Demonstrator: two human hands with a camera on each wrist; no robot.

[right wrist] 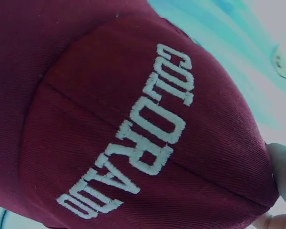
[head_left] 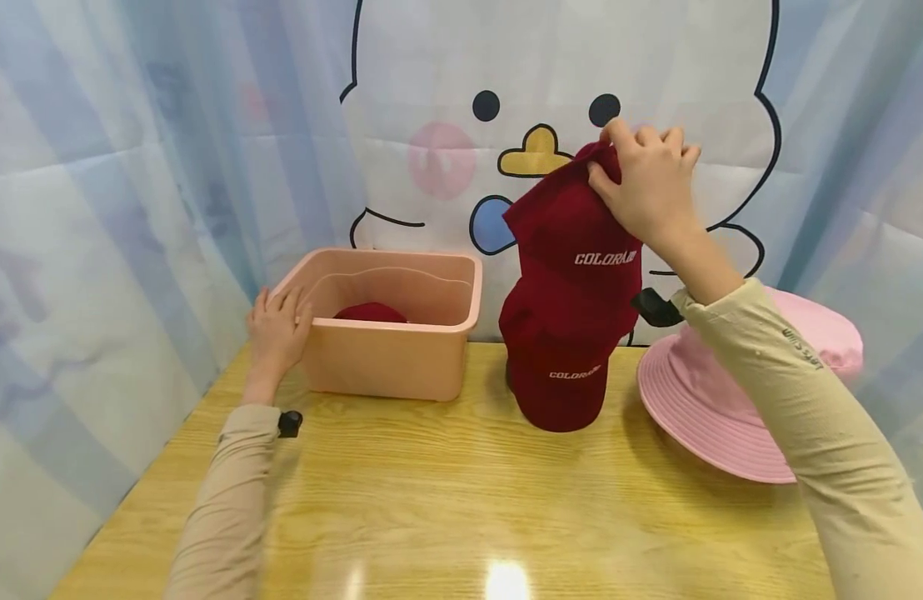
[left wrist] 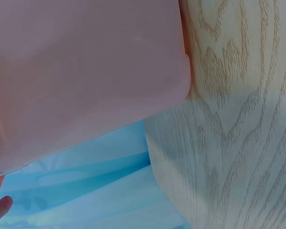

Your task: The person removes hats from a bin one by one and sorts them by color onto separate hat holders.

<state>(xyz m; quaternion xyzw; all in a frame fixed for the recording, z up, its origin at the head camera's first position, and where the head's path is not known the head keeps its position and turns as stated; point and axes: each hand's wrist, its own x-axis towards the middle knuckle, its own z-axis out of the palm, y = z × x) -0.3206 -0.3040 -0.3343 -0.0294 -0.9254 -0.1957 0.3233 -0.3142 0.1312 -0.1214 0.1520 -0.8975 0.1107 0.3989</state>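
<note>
My left hand [head_left: 277,329] grips the rim at the left front corner of a pink plastic bin [head_left: 386,362]; only a fingertip [left wrist: 1,209] shows in the left wrist view. Inside the bin lies a dark red item [head_left: 371,312], mostly hidden by the wall. Raised over the table, a dark red cap [head_left: 581,225] with white COLORADO lettering is pinched at its top by my right hand [head_left: 652,179]. Its embroidered crown [right wrist: 109,95] fills the right wrist view. A second COLORADO cap [head_left: 559,404] sits below it on the table, partly overlapped; whether they touch, I cannot tell.
A pink bucket hat [head_left: 709,400] lies at the right, partly behind my right forearm. The wooden table [head_left: 446,492] ends at a curtain with a cartoon face [head_left: 416,100] behind the bin and caps. More curtain [head_left: 109,250] hangs along the left side.
</note>
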